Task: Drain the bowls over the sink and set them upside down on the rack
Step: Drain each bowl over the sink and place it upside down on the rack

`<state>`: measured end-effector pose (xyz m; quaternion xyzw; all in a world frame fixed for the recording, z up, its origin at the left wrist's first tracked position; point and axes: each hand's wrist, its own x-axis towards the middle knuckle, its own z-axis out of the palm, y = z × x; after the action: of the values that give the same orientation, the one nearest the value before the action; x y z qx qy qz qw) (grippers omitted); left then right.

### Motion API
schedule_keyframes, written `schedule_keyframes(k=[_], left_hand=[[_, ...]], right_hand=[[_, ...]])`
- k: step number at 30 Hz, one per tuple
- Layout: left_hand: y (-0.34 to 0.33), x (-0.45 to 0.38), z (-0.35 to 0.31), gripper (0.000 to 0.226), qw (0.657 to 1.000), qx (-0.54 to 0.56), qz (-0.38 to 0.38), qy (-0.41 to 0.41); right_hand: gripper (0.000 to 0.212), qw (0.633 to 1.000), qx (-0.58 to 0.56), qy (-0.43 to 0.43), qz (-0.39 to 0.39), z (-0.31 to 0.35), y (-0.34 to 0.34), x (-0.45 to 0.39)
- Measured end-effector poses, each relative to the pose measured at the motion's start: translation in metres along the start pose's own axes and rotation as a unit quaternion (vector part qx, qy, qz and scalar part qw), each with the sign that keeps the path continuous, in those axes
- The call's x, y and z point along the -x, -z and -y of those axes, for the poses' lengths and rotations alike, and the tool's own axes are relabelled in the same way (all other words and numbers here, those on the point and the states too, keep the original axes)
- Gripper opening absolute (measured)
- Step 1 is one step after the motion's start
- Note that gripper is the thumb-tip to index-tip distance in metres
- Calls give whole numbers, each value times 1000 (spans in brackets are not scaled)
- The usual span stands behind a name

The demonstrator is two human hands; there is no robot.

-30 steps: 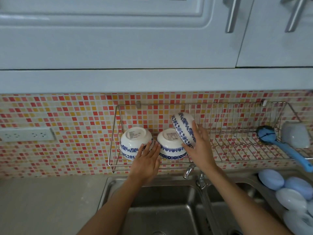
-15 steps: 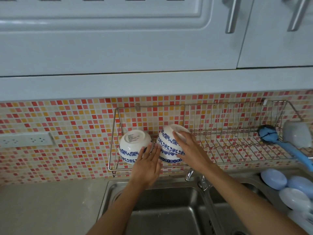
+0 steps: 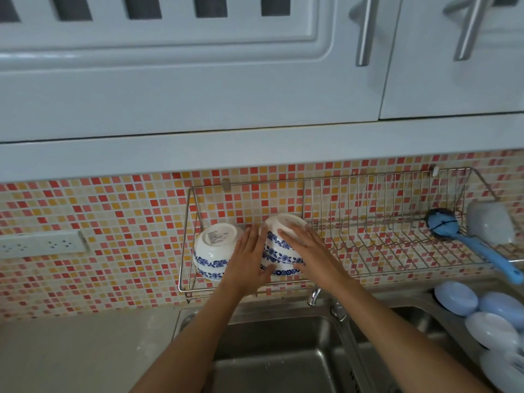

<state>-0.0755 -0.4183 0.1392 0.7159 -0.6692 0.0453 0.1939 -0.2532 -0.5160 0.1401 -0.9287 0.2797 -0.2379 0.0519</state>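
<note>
A wire rack [image 3: 368, 211] hangs on the tiled wall above the steel sink [image 3: 283, 361]. At its left end a white bowl with blue flowers [image 3: 214, 248] lies upside down. Beside it a second such bowl is stacked upside down on a third, making one pile [image 3: 279, 245]. My left hand [image 3: 248, 259] lies flat against the pile's left side, thumb under its rim. My right hand [image 3: 307, 252] rests with straight fingers on the top bowl's base and right side.
A blue-handled brush [image 3: 465, 239] and a pale cup [image 3: 490, 222] sit at the rack's right end. Several pale blue and white plates [image 3: 482, 321] stand by the right basin. A tap [image 3: 314, 296] sticks out below the rack. A wall socket [image 3: 42, 245] is at left.
My right hand brought the tilted bowl down and turned it over onto the middle bowl. My left hand slid right from between the bowls onto the pile's side. The camera tilted upward.
</note>
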Motion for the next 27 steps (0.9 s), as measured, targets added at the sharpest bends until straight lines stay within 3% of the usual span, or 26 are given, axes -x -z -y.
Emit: schedule_keyframes(k=[5,9,15,27], left_hand=[[17,-42,1,112,994,32,99,-18],[12,-49,-1,113,991,74,113,13],[12,-41,-10,106,996,57,64,11],[-16,-33,-8,102,999,-16,3,42]], right_hand=[[114,984,-105,-140,-33,9,-2,-1],[96,971,-107,-200,-79,12,-9,-5],[83,979,-88,-156,-96,9,-15,-2],[79,990,-53,-113,-62,-2,-21,-3]])
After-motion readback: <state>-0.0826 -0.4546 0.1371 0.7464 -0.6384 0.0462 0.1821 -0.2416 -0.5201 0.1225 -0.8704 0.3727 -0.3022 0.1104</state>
